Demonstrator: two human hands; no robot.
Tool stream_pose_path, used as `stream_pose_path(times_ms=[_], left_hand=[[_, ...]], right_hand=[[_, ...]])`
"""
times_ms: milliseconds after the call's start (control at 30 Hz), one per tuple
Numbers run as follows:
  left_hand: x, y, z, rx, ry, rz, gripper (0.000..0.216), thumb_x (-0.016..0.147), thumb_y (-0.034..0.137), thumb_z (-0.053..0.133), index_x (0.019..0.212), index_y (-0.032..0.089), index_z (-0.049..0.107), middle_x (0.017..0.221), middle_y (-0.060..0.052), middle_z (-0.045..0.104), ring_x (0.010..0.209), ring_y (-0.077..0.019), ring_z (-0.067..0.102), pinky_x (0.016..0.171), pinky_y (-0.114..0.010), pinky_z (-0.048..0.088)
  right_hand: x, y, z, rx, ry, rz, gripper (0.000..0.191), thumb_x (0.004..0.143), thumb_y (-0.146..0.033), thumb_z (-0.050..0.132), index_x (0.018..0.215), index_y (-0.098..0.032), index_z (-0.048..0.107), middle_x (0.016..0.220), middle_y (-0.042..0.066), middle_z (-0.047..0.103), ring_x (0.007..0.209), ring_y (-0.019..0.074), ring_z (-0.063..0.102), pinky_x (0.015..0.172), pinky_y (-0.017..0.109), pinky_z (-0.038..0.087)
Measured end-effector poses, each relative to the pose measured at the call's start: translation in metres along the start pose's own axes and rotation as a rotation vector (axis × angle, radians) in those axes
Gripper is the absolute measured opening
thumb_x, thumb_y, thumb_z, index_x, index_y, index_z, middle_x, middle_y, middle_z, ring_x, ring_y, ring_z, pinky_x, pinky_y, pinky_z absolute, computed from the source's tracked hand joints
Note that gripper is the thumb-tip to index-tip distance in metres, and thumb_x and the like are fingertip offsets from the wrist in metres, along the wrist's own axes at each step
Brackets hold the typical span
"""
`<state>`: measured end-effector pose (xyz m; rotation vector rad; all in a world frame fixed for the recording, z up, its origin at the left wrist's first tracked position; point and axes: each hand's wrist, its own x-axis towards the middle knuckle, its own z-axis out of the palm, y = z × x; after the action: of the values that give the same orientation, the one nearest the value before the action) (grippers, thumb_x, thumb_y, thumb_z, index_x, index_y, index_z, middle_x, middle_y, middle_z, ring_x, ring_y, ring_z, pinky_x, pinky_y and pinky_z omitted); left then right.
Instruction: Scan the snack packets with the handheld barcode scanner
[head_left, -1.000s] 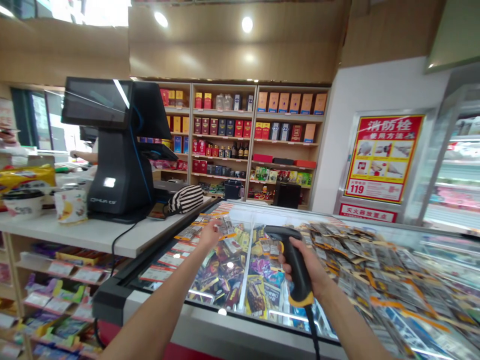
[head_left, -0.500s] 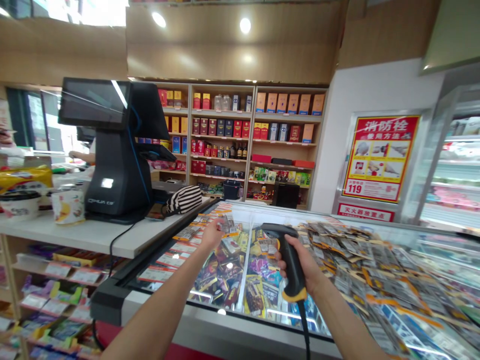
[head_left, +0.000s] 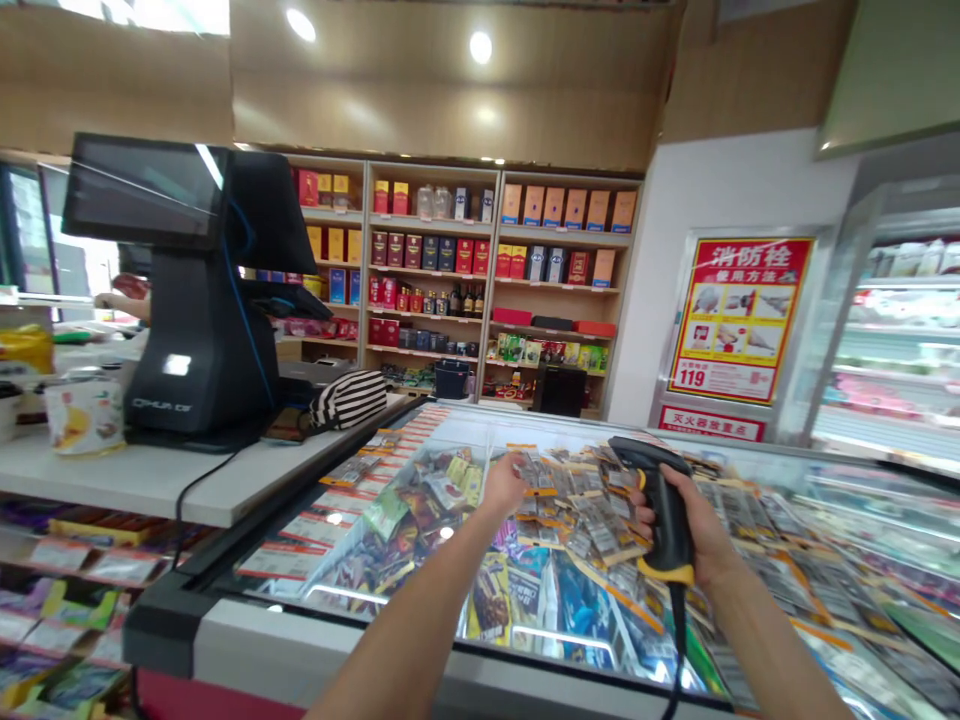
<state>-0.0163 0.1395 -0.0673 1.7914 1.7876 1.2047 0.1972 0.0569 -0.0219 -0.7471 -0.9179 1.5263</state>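
Observation:
My right hand is wrapped round the grip of a black and yellow barcode scanner, its head pointing left and its cable hanging down. My left hand is closed, with its fingertips on a small grey packet with orange edges, just above the glass. Many similar packets lie spread over the glass top to the right, below and behind the scanner. A smaller group of packets lies on the left side of the glass.
Under the glass, the chest freezer holds coloured frozen-treat packs. On the left counter stand a cash register, a paper cup and a striped pouch. Boxed-goods shelves line the back wall. A person's arm shows at far left.
My left hand has moved right across the glass with a packet, from the left side to the packets in the middle. The scanner has moved right with my right hand, and the view has turned slightly right.

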Motion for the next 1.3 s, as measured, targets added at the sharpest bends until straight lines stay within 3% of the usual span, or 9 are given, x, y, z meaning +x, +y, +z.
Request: stream_pose_path(times_ms=[133,233,333,433,567,667,933,1167,1300], left_hand=[[-0.007,0.015,0.024,0.053,-0.014,0.076,0.037,0.057,0.007,0.051,0.092,0.019,0.052,0.072,0.001,0.061,0.065,-0.0098,0.054,0.058,-0.017,0.037],[-0.005,0.009,0.015,0.129,0.026,0.104,0.040,0.060,0.012,0.051,0.099,0.019,0.049,0.089,-0.002,0.060,0.081,-0.0114,0.053,0.069,-0.018,0.037],[0.002,-0.020,-0.023,0.254,0.113,0.039,0.037,0.064,0.016,0.047,0.101,0.015,0.048,0.101,-0.007,0.054,0.096,-0.0151,0.046,0.081,-0.022,0.032],[0.003,-0.065,-0.081,0.399,0.215,-0.112,0.037,0.066,0.015,0.042,0.102,0.014,0.046,0.105,-0.011,0.050,0.101,-0.0207,0.041,0.084,-0.030,0.029],[-0.004,-0.121,-0.149,0.541,0.308,-0.352,0.037,0.067,0.022,0.040,0.101,0.009,0.046,0.104,-0.019,0.048,0.100,-0.0315,0.041,0.076,-0.042,0.032],[-0.006,-0.146,-0.176,0.578,0.299,-0.458,0.038,0.067,0.030,0.039,0.098,0.009,0.048,0.101,-0.020,0.050,0.094,-0.0331,0.044,0.070,-0.042,0.035],[0.007,-0.161,-0.181,0.600,0.263,-0.534,0.039,0.060,0.029,0.047,0.095,0.011,0.050,0.104,-0.018,0.051,0.098,-0.0322,0.041,0.075,-0.044,0.031],[0.016,-0.166,-0.186,0.539,0.244,-0.570,0.046,0.055,0.041,0.053,0.090,0.011,0.054,0.103,-0.019,0.052,0.100,-0.0351,0.039,0.075,-0.045,0.031],[0.015,-0.168,-0.188,0.490,0.303,-0.553,0.042,0.057,0.033,0.057,0.089,0.007,0.053,0.100,-0.021,0.052,0.096,-0.0363,0.041,0.073,-0.048,0.032]], right_hand=[[-0.005,-0.007,-0.015,-0.005,0.050,-0.007,0.020,0.068,-0.035,0.047,0.066,-0.015,0.051,0.050,0.000,0.053,0.038,0.0081,0.046,0.034,0.020,0.039],[-0.006,-0.010,-0.021,-0.016,0.110,-0.025,0.020,0.067,-0.035,0.048,0.066,-0.015,0.051,0.051,0.001,0.054,0.038,0.0085,0.046,0.033,0.020,0.039],[-0.005,-0.009,-0.026,-0.033,0.158,-0.006,0.021,0.067,-0.035,0.047,0.064,-0.015,0.051,0.050,0.002,0.054,0.038,0.0091,0.046,0.033,0.021,0.039],[-0.001,-0.004,-0.027,-0.025,0.170,0.007,0.020,0.067,-0.034,0.048,0.064,-0.015,0.052,0.050,0.001,0.054,0.038,0.0089,0.046,0.033,0.020,0.040],[0.006,0.008,-0.018,-0.027,0.128,0.054,0.022,0.067,-0.036,0.049,0.064,-0.014,0.052,0.048,0.000,0.052,0.039,0.0084,0.046,0.034,0.020,0.039],[0.010,0.015,-0.005,-0.043,0.100,0.098,0.024,0.067,-0.038,0.048,0.062,-0.014,0.051,0.047,0.000,0.052,0.037,0.0081,0.046,0.033,0.019,0.038],[0.007,0.020,0.022,-0.077,0.067,0.079,0.021,0.067,-0.036,0.048,0.063,-0.015,0.051,0.045,-0.001,0.052,0.035,0.0080,0.045,0.033,0.020,0.038],[0.009,0.024,0.023,-0.076,-0.011,0.107,0.026,0.067,-0.039,0.047,0.061,-0.014,0.051,0.045,0.000,0.053,0.037,0.0082,0.046,0.034,0.020,0.038],[0.006,0.027,0.026,-0.070,0.023,0.109,0.024,0.067,-0.038,0.047,0.066,-0.015,0.052,0.049,0.000,0.055,0.036,0.0079,0.046,0.032,0.019,0.037]])
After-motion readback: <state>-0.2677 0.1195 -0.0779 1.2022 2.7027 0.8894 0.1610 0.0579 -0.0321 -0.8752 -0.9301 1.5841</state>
